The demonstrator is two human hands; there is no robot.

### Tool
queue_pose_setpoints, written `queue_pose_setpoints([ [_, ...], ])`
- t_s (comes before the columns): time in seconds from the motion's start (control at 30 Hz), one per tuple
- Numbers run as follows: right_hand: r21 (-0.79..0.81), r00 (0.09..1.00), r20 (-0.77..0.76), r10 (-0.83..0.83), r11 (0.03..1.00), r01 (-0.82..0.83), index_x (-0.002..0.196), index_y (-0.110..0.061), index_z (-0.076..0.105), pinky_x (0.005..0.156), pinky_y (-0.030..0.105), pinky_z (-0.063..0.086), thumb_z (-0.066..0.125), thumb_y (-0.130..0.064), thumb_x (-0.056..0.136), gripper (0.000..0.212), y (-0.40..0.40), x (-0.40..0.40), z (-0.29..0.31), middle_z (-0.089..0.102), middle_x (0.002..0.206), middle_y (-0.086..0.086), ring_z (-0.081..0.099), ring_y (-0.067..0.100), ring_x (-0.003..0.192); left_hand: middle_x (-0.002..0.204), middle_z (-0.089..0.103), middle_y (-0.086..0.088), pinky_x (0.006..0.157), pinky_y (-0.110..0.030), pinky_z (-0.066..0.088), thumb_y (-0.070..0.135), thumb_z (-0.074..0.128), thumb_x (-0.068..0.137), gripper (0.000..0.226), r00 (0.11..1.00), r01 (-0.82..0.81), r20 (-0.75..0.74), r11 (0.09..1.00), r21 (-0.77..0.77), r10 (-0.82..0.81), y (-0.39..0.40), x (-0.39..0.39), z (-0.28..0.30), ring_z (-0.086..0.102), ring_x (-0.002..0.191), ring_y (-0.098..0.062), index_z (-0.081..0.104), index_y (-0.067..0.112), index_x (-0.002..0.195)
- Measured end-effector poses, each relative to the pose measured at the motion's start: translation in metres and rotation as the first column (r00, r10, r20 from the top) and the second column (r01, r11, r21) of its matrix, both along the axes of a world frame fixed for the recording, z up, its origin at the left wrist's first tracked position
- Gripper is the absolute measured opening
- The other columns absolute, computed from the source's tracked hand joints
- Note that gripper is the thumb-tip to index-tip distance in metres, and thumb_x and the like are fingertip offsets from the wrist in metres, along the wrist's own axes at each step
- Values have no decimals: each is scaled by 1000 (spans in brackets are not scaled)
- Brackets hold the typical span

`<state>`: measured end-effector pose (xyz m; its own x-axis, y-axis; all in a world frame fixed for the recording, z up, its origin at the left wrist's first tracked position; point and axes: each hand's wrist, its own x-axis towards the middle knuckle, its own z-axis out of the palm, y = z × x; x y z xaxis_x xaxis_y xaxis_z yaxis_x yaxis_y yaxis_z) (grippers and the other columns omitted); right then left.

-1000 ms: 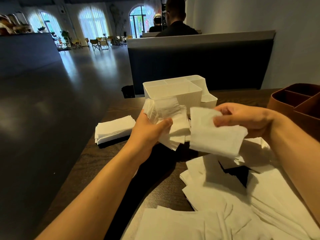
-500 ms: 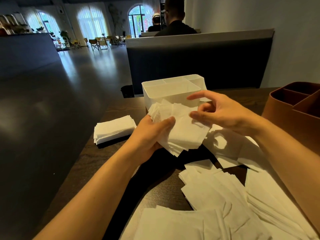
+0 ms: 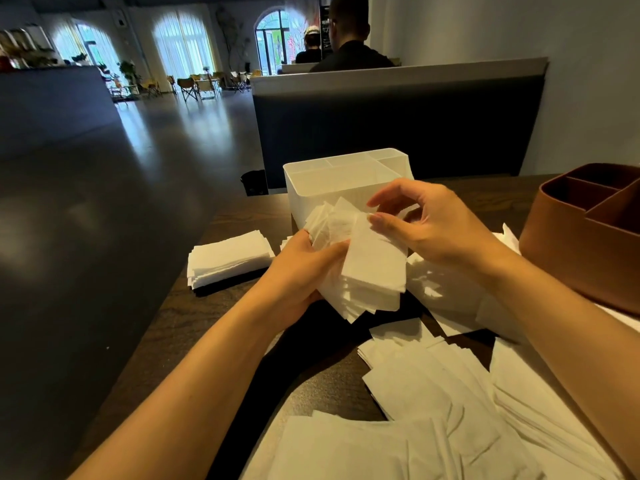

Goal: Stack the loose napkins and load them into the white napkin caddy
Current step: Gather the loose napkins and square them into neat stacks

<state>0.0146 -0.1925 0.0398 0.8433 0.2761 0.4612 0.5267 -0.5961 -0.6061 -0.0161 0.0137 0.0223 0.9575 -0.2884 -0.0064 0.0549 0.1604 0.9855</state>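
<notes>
This is a café or restaurant dining hall. A dark wooden table (image 3: 180,317) faces a booth divider (image 3: 398,126), with folding chairs (image 3: 194,88) by tall arched windows (image 3: 183,46). Seated patrons (image 3: 349,53) and table caddies (image 3: 585,237) confirm it.

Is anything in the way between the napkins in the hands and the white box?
Nothing visible. The left hand holds the napkin bundle right in front of the white caddy, whose big front compartment looks open and empty. The right hand touches the bundle's top and hovers near the rim, but it can simply move aside.

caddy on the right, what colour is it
Brown, clearest in the head view.
</notes>
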Motion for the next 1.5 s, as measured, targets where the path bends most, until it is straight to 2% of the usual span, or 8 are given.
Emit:
queue_pose_setpoints([
  [0.17, -75, 972, -235, -17, 997, -1, 145, -28, 42, 95, 27, 45, 57, -69, 78, 79, -3, 8, -8, 52, 132, -11, 53, 12, 118, 100, 79, 3, 71, -27, 62, 17, 68, 96, 29, 1000, 0, 29, 999, 48, -1, 2, 2, 0, 77, 91, -15, 62, 21, 125],
  [0.33, -23, 936, -339, 101, 993, -115, 142, -40, 40, 88, 17, 48, 72, -60, 73, 78, -12, 7, -8, 61, 129, -12, 59, 5, 115, 114, 73, 11, 82, -24, 61, 26, 76, 91, 39, 929, -156, 369, 938, 311, 33, 12, 4, 1, 71, 103, -3, 61, 41, 124],
  [0.43, 42, 926, -336, 174, 985, -170, 139, -43, 45, 84, 12, 52, 78, -43, 80, 68, -11, 6, -8, 66, 120, -22, 64, -6, 108, 108, 73, 7, 73, -21, 60, 26, 77, 89, 36, 864, -280, 487, 926, 253, 128, 13, 3, 5, 71, 96, -3, 65, 27, 122],
  [0.7, 197, 916, -365, 169, 975, -102, 120, -38, 65, 88, 23, 53, 76, -32, 86, 37, -9, 11, -19, 72, 113, -15, 66, 4, 108, 120, 69, 6, 82, -22, 60, 28, 83, 81, 53, 873, -178, 488, 939, 293, 13, 19, 1, 5, 69, 108, -6, 57, 32, 128],
  [1.0, 488, 865, -404, 299, 870, -73, 129, -22, 63, 84, 43, 62, 76, -30, 78, 53, -11, 11, -20, 72, 118, 4, 71, 24, 108, 137, 57, 7, 98, -37, 59, 20, 87, 80, 88, 883, -56, 459, 951, 303, -95, 17, 3, -3, 60, 124, -13, 38, 32, 151],
  [1.17, 340, 896, -375, 236, 935, -104, 138, -30, 53, 92, 37, 59, 81, -47, 69, 76, -12, 12, -20, 67, 124, -4, 66, 18, 116, 131, 63, -1, 93, -41, 60, 2, 78, 87, 76, 886, 16, 433, 943, 331, -167, 17, 5, -7, 65, 120, -22, 44, 33, 147],
  [1.3, 505, 873, -357, 333, 855, -120, 148, -35, 39, 97, 41, 57, 85, -70, 55, 109, -17, 10, -20, 58, 137, 3, 63, 23, 122, 124, 66, 3, 95, -39, 60, 5, 78, 87, 65, 895, 55, 368, 881, 470, -252, 23, 9, -11, 66, 116, -16, 52, 31, 140],
  [1.5, 400, 852, -413, 322, 905, -148, 138, -45, 53, 98, 48, 56, 69, -82, 63, 85, -18, 6, -23, 58, 138, -5, 58, 24, 128, 118, 67, 10, 95, -38, 59, 7, 76, 89, 59, 858, -5, 424, 821, 571, -290, 22, 10, -14, 65, 112, -13, 52, 27, 140],
])
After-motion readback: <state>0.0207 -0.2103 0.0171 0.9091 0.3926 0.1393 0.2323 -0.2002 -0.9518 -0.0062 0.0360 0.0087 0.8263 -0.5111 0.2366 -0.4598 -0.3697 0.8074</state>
